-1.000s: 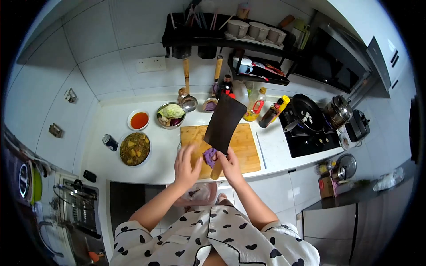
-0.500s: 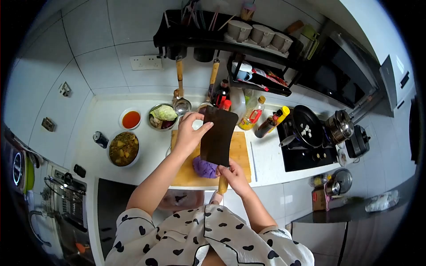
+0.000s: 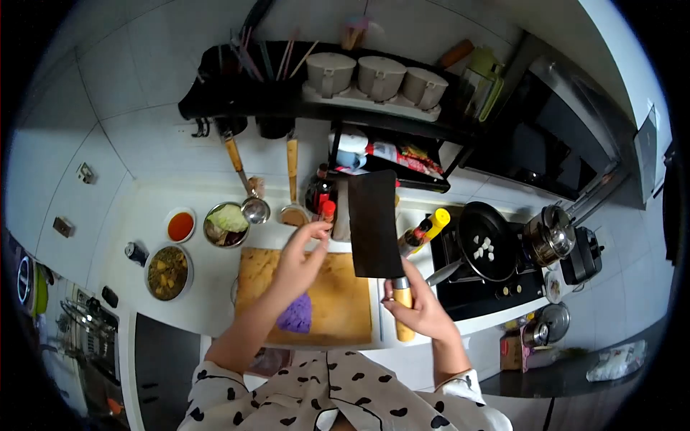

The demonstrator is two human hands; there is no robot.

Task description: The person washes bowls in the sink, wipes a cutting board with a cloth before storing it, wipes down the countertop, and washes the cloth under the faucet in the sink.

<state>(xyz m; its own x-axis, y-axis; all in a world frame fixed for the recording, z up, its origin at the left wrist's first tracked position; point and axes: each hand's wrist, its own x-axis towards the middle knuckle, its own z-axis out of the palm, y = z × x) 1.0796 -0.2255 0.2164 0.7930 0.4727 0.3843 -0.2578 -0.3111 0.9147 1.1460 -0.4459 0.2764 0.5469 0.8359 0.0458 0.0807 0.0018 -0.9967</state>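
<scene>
My right hand (image 3: 424, 305) is wrapped round the wooden handle of a cleaver (image 3: 375, 226), whose broad dark blade points up toward the back of the counter. My left hand (image 3: 305, 258) holds nothing, its thumb and fingers apart, raised over the wooden cutting board (image 3: 345, 305). On the board lies a bunched purple thing (image 3: 295, 316), partly hidden by my left forearm; I cannot make out what it is. The blade hides part of the bottles behind it.
A bowl of greenish stew (image 3: 169, 273), a bowl of red liquid (image 3: 181, 227), a cabbage bowl (image 3: 226, 223) and a can (image 3: 134, 252) stand left. On the right, a frying pan (image 3: 489, 241) with white pieces sits on the stove. A black shelf (image 3: 287, 108) overhangs the back.
The cleaver has moved right, away from above the purple thing. My left hand has come off the blade. The whole view has shifted, showing more of the cutting board.
</scene>
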